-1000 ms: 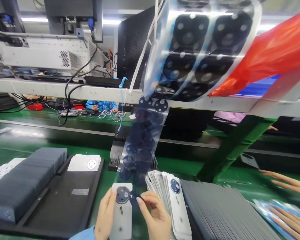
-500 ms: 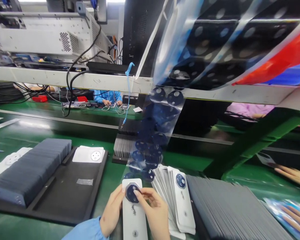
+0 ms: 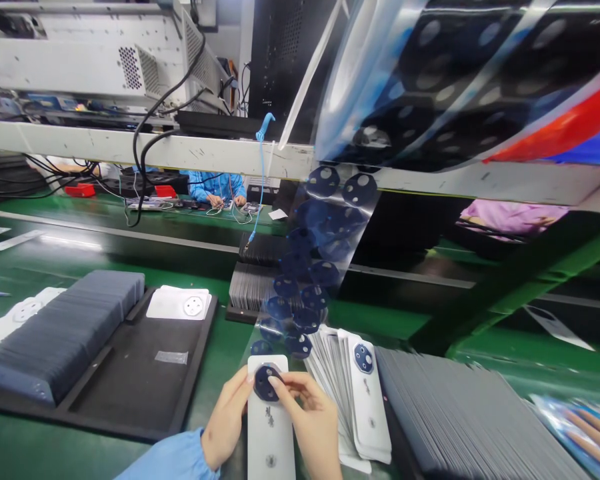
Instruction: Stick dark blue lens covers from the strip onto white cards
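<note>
A white phone back cover stands upright in front of me, with dark lettering and a small round mark on its face. Pinching its upper left edge is my left hand, closed on it. A dark blue round camera sticker with small holes lies over the camera area of the cover. My right hand is closed at the sticker's right edge, thumb on it and fingers curled; the fingertips behind are partly hidden. Just beyond the cover hangs a clear strip of similar stickers.
Fanned white covers and a long row of grey sheets stand right. On the left, a black tray holds dark sheets and white covers. A shelf beam crosses above. Another person's hand shows at far right.
My view has shifted slightly. My hands keep the same hold on the cover and sticker. At the right, another person's hand has left a white cover lying on the bench.
</note>
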A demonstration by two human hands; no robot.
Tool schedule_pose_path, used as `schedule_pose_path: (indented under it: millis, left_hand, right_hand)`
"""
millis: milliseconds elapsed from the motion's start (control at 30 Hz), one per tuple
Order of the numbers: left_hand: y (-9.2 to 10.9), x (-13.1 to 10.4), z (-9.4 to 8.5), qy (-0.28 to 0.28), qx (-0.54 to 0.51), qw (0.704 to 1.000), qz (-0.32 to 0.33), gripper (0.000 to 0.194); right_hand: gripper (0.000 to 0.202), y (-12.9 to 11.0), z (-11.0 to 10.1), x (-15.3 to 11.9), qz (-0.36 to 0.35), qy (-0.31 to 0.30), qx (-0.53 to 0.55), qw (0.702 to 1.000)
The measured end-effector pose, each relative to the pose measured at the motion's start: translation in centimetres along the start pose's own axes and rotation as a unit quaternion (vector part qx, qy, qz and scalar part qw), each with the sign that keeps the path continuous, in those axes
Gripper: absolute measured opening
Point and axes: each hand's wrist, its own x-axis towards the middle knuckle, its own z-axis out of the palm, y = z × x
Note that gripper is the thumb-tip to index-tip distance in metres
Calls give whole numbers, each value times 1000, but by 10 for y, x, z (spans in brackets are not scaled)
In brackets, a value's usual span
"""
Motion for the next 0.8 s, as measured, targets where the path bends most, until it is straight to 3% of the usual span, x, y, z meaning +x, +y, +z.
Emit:
schedule_pose_path:
  millis: [800]
  left_hand:
    - [-4,0,0,37,-32,998,-35,50]
  right_hand:
    - [25,-4,0,-2,16,0,-6,1000]
